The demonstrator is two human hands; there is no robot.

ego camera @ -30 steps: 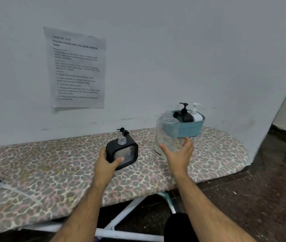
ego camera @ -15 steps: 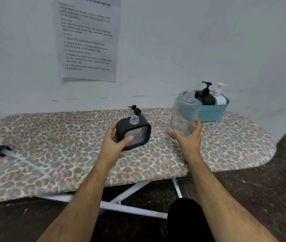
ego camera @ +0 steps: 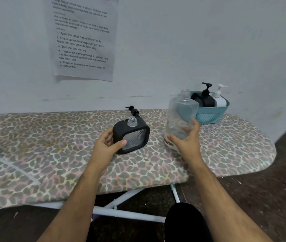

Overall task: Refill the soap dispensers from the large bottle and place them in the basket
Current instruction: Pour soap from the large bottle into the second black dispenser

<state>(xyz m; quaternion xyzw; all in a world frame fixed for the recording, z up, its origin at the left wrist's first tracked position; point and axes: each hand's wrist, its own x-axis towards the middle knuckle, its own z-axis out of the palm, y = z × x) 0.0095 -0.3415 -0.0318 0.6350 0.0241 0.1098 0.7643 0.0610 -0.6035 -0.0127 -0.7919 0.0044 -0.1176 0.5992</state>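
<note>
Now the left hand (ego camera: 107, 145) grips the square black soap dispenser with a clear window (ego camera: 132, 135), thumb across its front, its uncapped neck tilted up, resting on the leopard-print ironing-board worktop (ego camera: 51, 154). Just to its right, the right hand (ego camera: 187, 141) has its fingers (ego camera: 195, 124) wrapped around the tall clear plastic bottle (ego camera: 180, 117), upright with its threaded neck open. Behind it the teal woven plastic basket (ego camera: 210, 114) holds a black pump dispenser (ego camera: 206, 98) and a white pump dispenser (ego camera: 220, 98). A loose black pump head (ego camera: 133, 110) lies behind the square dispenser
</note>
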